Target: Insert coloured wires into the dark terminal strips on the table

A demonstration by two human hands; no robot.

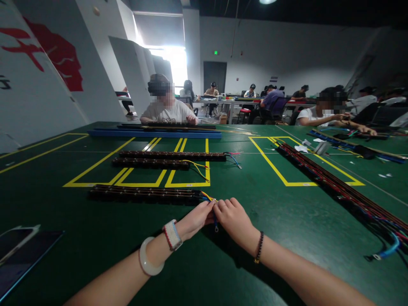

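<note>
Nearest me on the green table lies a long black cable harness (145, 194) with brownish strips along its top. From its right end come yellow, red and blue wires (206, 196). My left hand (198, 217) is closed on these wires near their ends. Against it, my right hand (234, 217) is also closed, its fingers pinching the wire ends. A ring terminal (216, 229) on a dark wire hangs below the fingers. The fingertips meet, so the exact grip is partly hidden.
Farther back lie a short harness (151, 163) and a longer harness (172, 155). A large harness (331, 180) runs down the right side. Behind is a blue channel (153, 133); at left, a dark flat panel (28, 255). Two people sit across the table, others beyond.
</note>
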